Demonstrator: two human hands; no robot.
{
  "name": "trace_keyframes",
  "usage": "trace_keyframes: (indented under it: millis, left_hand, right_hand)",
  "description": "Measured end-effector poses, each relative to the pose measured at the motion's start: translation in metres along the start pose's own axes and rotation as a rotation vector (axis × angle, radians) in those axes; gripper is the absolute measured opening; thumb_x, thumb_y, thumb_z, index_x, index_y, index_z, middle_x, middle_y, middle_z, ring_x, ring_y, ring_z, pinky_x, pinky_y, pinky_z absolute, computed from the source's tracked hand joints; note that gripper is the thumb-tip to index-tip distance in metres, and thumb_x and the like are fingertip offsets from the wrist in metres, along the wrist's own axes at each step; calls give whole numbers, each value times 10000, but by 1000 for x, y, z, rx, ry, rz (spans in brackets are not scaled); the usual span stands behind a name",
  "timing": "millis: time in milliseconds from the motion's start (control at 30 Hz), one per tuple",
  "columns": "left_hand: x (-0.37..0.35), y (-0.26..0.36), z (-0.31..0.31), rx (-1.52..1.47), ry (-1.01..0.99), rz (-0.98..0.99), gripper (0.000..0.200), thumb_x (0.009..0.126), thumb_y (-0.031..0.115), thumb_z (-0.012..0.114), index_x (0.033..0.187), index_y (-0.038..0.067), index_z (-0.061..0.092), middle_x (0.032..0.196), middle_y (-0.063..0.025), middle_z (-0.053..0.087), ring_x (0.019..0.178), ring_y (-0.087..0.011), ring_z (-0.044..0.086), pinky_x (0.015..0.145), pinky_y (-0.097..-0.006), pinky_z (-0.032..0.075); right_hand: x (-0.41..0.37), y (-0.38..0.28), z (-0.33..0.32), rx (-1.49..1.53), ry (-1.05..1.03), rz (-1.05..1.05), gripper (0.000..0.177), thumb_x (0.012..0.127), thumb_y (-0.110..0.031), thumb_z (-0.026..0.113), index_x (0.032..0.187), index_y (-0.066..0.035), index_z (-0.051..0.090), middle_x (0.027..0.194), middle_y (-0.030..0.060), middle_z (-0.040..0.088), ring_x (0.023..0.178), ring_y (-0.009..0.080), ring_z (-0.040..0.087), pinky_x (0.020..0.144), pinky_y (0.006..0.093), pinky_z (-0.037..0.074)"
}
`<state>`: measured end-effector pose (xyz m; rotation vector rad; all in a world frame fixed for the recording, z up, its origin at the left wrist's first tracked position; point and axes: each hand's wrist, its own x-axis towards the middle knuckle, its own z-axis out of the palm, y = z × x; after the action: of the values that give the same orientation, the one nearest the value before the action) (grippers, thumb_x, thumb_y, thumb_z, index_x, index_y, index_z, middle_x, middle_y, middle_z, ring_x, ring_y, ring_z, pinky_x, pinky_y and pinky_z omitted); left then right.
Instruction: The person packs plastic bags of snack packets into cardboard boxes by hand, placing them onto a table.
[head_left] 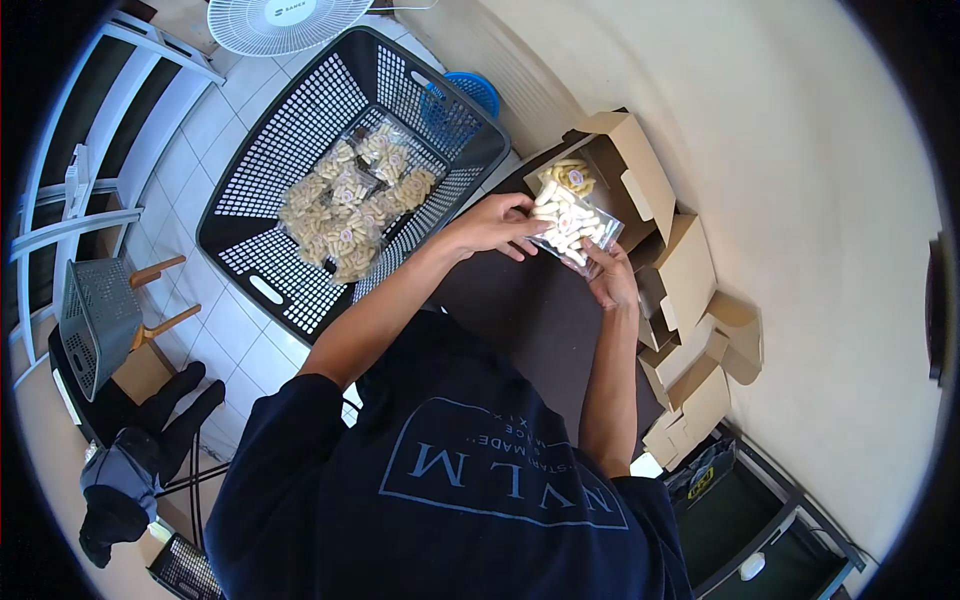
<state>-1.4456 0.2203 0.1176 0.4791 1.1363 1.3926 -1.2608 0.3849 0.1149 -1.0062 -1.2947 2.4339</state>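
Observation:
A clear plastic bag of pale, finger-shaped pieces (pixel 566 218) is held between my two hands, above the dark tabletop. My left hand (pixel 493 228) grips its left side, with the thumb laid over the plastic. On the lower right corner, my right hand (pixel 612 275) pinches the bag. Just beyond it, a second bag with yellower pieces (pixel 574 177) shows at an open cardboard box (pixel 645 170); the held bag covers part of it. Both bags carry a small round label.
Left of the table, a large black basket (pixel 235 225) on the tiled floor holds several similar bags. More open cardboard boxes (pixel 690 270) line the wall at right. A white fan (pixel 290 20) and a blue basket (pixel 475 92) stand behind. Another person (pixel 130 480) is at lower left.

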Motion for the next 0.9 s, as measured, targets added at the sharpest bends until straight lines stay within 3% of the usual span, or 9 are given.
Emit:
trace_keyframes:
  millis: [100,233,433,567,633,767,833,867,900]
  left_hand:
    - [11,-9,-1,61,81,-41,252,946,188,584,1033,-45,543,912,-139,652,763,-213,690,631,-302,577]
    - [20,-19,1,176,140,110,240,957,181,559,953,-58,576,851,-147,656,719,-217,686,602,-306,578]
    - [10,-7,-39,197,295,183,337,919,313,619,996,-14,587,824,-112,662,725,-161,659,597,-268,534]
    - [-7,-5,-81,229,414,158,312,916,307,622,982,3,597,842,-95,657,731,-144,641,623,-261,516]
    - [-17,-7,-97,260,444,163,290,918,291,619,974,7,601,842,-88,651,741,-138,635,626,-256,505]
    - [-42,-11,-115,226,476,154,264,914,256,628,992,5,605,837,-75,641,743,-131,623,639,-256,500]
    - [-55,-18,-125,218,524,121,264,913,242,624,1013,-1,604,829,-78,641,723,-130,613,636,-256,496]
    - [-58,-31,-138,282,541,159,262,912,236,622,1017,-4,606,826,-81,643,716,-126,610,633,-259,494]
    - [-62,-46,-153,345,557,196,261,911,229,620,1022,-8,607,822,-84,645,710,-121,607,629,-262,493]
  right_hand:
    - [0,-2,-1,-35,-36,5,321,875,-51,624,1178,24,548,1111,133,643,982,252,655,817,423,571]
    - [6,-5,-9,-26,-37,47,316,881,-55,615,1180,22,546,1113,130,642,984,250,653,820,426,570]
    - [30,-18,-36,157,219,-98,254,918,-6,508,1170,25,523,1119,129,617,1005,255,629,872,443,553]
    - [65,-22,-43,200,436,-84,239,936,-12,463,1167,42,489,1148,160,528,1034,287,561,818,493,563]
    - [89,-24,-53,220,437,-66,247,939,-56,516,1184,-31,495,1160,135,523,1078,294,531,868,530,532]
    - [122,-31,-58,395,348,-144,253,927,-193,594,1153,-100,530,1113,74,555,965,261,581,804,466,556]
    - [140,-27,-65,-204,532,-98,232,925,-248,597,1127,-140,562,1007,73,592,913,216,596,719,400,559]
    - [158,-20,-83,-556,511,-9,266,929,-334,578,1127,-156,574,885,65,596,880,153,590,644,317,538]
    - [170,-15,-98,-559,507,-6,266,929,-334,578,1127,-156,574,885,65,596,880,153,590,644,317,538]
